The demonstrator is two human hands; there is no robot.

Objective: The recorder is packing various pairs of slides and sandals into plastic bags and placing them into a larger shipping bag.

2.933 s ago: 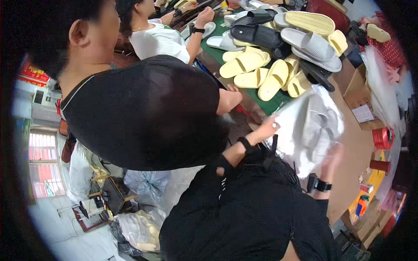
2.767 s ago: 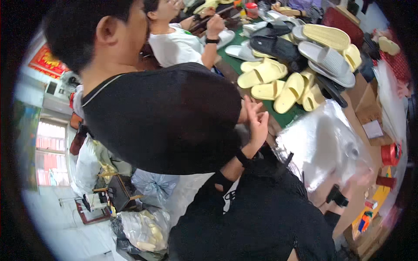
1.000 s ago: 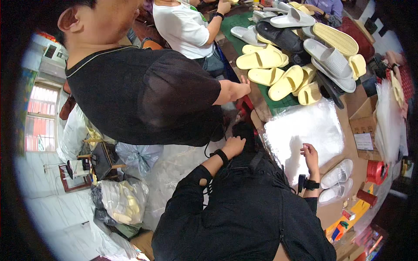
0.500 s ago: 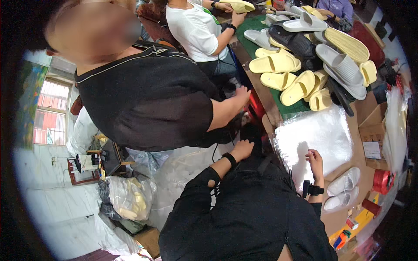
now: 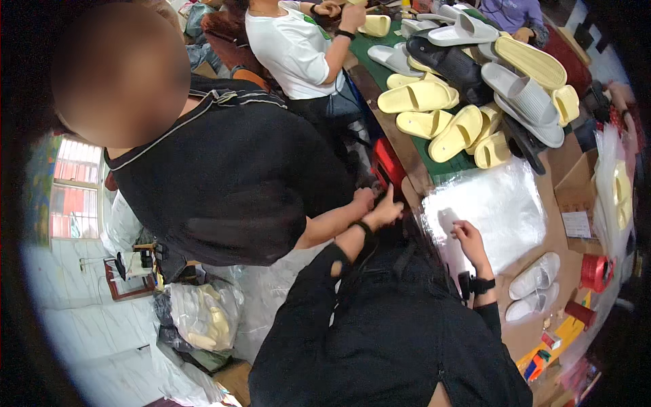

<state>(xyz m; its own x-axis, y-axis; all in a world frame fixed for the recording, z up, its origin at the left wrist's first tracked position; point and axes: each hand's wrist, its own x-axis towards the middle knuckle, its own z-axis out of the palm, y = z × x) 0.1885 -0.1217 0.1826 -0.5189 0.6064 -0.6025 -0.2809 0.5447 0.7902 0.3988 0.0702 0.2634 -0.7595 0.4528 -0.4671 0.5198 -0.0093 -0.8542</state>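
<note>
My left hand (image 5: 388, 211) is held out at the left side of the table edge, its index finger stretched and nothing visible in it. Close beside it is the hand (image 5: 365, 197) of a person in a black top. My right hand (image 5: 469, 243) hovers over a stack of clear plastic bags (image 5: 505, 203), fingers loosely bent and apart, holding nothing. Beyond the bags lies a heap of yellow, grey and black slides, with a yellow slide (image 5: 456, 133) near its front. A pair of white slides in clear wrap (image 5: 534, 277) rests right of my right wrist.
A green mat (image 5: 444, 171) lies under the heap. At the right stand an open cardboard box (image 5: 576, 200) and a red spool (image 5: 595, 273). A red stool (image 5: 386, 163) is under the table's left edge. Beyond, a person in white (image 5: 288, 51) handles a yellow slide.
My left hand has moved up with its index finger now extended. My right hand has shifted left over the bags, its fingers more bent. The person in black has leaned left.
</note>
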